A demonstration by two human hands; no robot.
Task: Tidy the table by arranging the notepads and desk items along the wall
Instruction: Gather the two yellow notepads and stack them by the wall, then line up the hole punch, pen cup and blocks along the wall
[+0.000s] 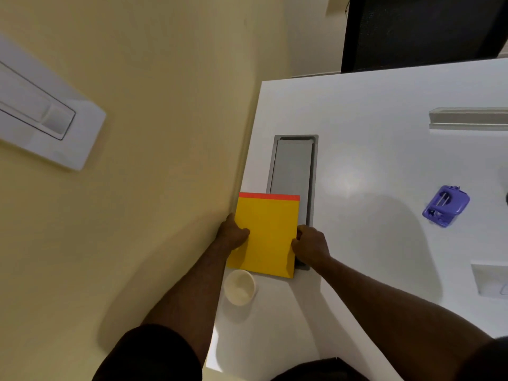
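Note:
A yellow notepad [268, 235] with an orange-red top strip lies on the white table [371, 149], close to the cream wall [165, 133] on the left. My left hand [232, 232] grips its left edge, thumb on top. My right hand [312, 244] pinches its right edge. The pad partly covers a grey cable hatch [294, 166] set into the table.
A small cream cup [239, 286] stands just below the notepad by the wall. A purple stapler-like item [446, 206] lies at the right. A clear strip [467, 118] and a white box [489, 279] sit at the right edge. A dark chair back [417, 31] stands beyond the table.

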